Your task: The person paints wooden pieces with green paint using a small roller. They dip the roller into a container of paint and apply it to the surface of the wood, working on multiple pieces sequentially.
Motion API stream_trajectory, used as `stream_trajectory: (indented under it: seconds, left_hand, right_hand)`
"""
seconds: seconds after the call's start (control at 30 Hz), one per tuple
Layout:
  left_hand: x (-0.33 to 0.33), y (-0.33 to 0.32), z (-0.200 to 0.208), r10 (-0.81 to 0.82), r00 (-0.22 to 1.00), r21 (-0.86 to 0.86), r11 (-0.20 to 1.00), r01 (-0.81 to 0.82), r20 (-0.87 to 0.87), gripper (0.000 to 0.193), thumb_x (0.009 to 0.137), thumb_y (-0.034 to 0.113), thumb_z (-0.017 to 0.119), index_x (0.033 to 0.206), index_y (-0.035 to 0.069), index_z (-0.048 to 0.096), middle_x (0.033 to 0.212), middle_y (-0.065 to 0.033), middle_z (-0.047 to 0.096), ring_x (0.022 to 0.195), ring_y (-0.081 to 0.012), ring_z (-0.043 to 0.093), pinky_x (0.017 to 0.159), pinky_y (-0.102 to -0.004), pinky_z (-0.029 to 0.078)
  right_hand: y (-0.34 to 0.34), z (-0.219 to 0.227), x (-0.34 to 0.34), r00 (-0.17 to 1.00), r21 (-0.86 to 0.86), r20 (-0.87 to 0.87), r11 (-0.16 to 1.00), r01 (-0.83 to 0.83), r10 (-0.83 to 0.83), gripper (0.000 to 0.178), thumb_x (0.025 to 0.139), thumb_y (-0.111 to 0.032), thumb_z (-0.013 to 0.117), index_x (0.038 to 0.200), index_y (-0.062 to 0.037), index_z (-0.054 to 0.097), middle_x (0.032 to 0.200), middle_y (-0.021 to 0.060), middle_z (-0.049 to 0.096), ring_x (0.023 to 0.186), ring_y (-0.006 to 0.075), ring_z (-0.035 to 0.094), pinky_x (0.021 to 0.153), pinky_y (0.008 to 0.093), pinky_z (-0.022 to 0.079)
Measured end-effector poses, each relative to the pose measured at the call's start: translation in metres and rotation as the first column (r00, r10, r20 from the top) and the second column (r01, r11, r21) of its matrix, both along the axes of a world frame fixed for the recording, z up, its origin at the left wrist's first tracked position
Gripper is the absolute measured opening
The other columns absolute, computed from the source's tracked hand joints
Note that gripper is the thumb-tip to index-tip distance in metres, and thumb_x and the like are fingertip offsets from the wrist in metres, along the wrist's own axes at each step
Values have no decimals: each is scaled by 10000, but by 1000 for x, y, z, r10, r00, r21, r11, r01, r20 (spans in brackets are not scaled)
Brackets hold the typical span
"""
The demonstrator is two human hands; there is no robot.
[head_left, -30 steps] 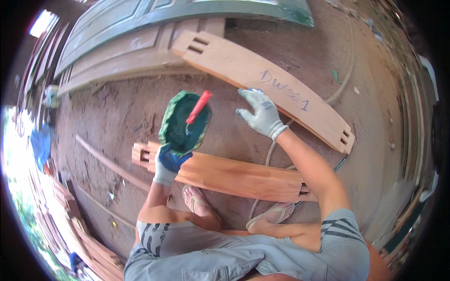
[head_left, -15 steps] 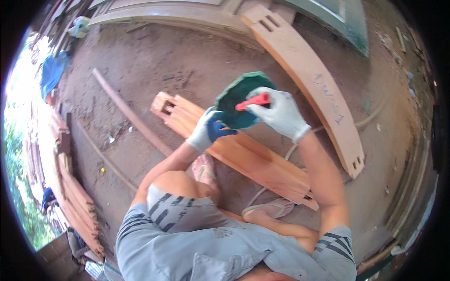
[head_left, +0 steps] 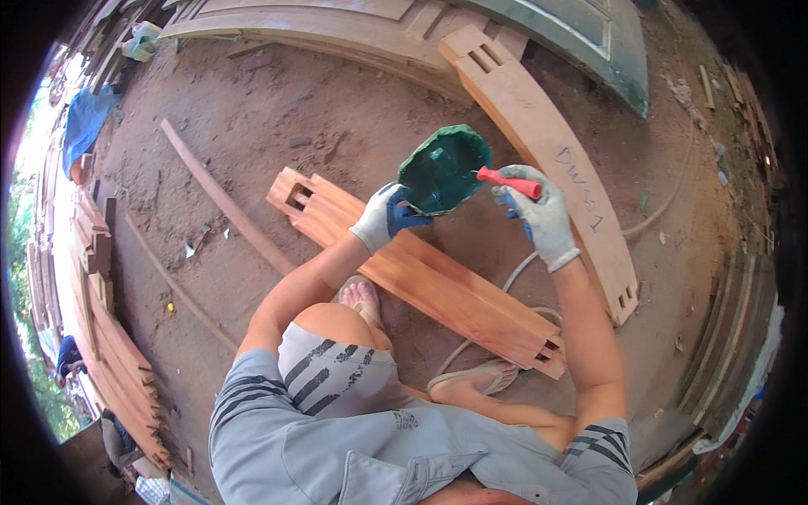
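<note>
My left hand [head_left: 385, 217], in a white glove with blue palm and fingers, grips the near left rim of a dark green bowl [head_left: 446, 172] with an uneven edge. The bowl is tilted, so its dark inside shows. Just right of it, my gloved right hand [head_left: 547, 220] is closed round a small tool with a red handle [head_left: 518, 181]. Its thin tip points left at the bowl's rim; what kind of tool it is I cannot make out. Beneath both hands, a reddish wooden beam [head_left: 438, 286] with slots at its ends lies across the ground, near my feet.
A longer slotted timber [head_left: 547, 151] with handwriting lies at the right. Panelled wooden doors [head_left: 320, 29] lie at the far side. A thin wooden strip [head_left: 223, 198] and a pale cable [head_left: 518, 269] are on the dirt floor. Stacked boards [head_left: 109, 337] line the left, more boards [head_left: 728, 337] the right.
My right hand has drawn back to the right with the red-handled tool, from over the bowl to beside it. My left hand still holds the bowl, which has shifted slightly.
</note>
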State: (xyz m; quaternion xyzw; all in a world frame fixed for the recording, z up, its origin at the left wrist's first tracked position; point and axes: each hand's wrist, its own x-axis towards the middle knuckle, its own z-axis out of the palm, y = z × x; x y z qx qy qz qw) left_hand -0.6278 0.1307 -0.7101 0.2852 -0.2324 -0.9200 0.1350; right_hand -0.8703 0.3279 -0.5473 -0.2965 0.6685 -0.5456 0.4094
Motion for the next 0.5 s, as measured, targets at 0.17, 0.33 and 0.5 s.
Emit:
stream_trajectory:
  seconds: [0.17, 0.33, 0.5]
  left_hand:
    - [-17, -8, -14, 18, 988, 15, 1000, -20, 156, 312, 1102, 247, 632, 1337, 44, 656, 1288, -173, 707, 1126, -370, 735, 964, -608, 662]
    - [-17, -4, -29, 101, 949, -112, 991, -70, 297, 219, 1081, 201, 688, 1240, 50, 682, 1200, -119, 706, 1001, -305, 743, 849, -538, 701]
    - [-8, -1, -7, 96, 915, -119, 991, -53, 391, 335, 1064, 234, 748, 1339, 62, 665, 1201, -72, 722, 1059, -252, 740, 857, -480, 694]
  right_hand:
    - [0, -26, -1, 987, -4, 107, 993, 122, -121, 303, 1051, -209, 778, 1315, -69, 726, 1139, 75, 807, 975, 133, 780, 732, 274, 611]
    - [-9, -23, 11, 973, 24, 135, 983, 183, -185, 267, 1065, -236, 766, 1273, -70, 749, 1097, 57, 804, 934, 112, 765, 719, 264, 604]
    - [-6, -6, 17, 988, -42, 37, 988, 150, -148, 300, 1077, -211, 740, 1317, -31, 754, 1107, 68, 807, 945, 102, 757, 749, 249, 594]
